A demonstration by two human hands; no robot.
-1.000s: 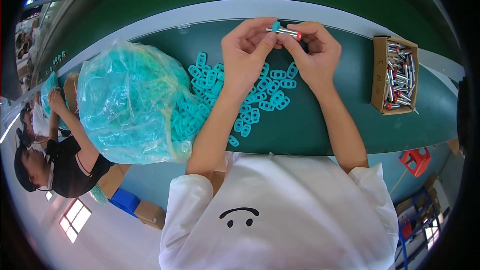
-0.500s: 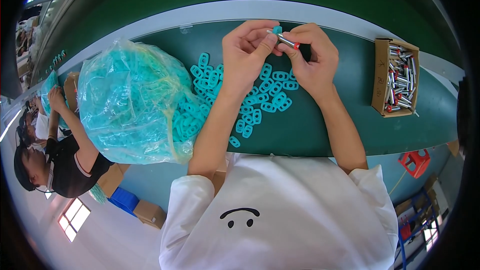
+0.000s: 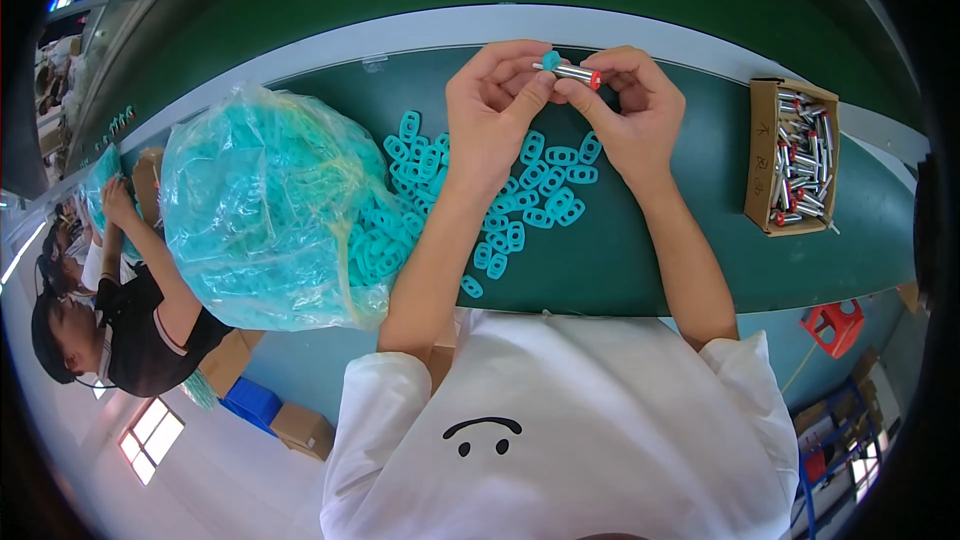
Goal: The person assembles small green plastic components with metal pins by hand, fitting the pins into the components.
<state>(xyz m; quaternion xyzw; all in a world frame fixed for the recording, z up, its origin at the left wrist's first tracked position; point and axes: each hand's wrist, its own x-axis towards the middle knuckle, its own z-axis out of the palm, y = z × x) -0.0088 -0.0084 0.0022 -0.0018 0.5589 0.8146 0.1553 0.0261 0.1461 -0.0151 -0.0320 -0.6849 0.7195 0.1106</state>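
Near the far side of the green table, both my hands meet over a small silver metal cylinder (image 3: 574, 72) with a red end and a thin tip. My left hand (image 3: 488, 112) is closed, its thumb and fingers pinching a teal plastic piece (image 3: 551, 60) at the thin-tip end. The teal piece seems to be around the tip, though the fingers partly hide it. My right hand (image 3: 638, 115) grips the cylinder near its red end between thumb and fingers. Loose teal oval pieces with holes (image 3: 556, 178) lie on the table below and between my forearms.
A large clear bag (image 3: 260, 210) full of teal pieces slumps on the left, spilling toward my left forearm. At right stands an open cardboard box (image 3: 761, 155) of similar metal cylinders. A co-worker (image 3: 150, 330) works at far left. A red stool (image 3: 834, 326) stands beyond the table edge.
My right fingers have shifted along the cylinder and spread a little, moving slightly right. More of the cylinder shows, and it lies more level. My left hand has barely moved.
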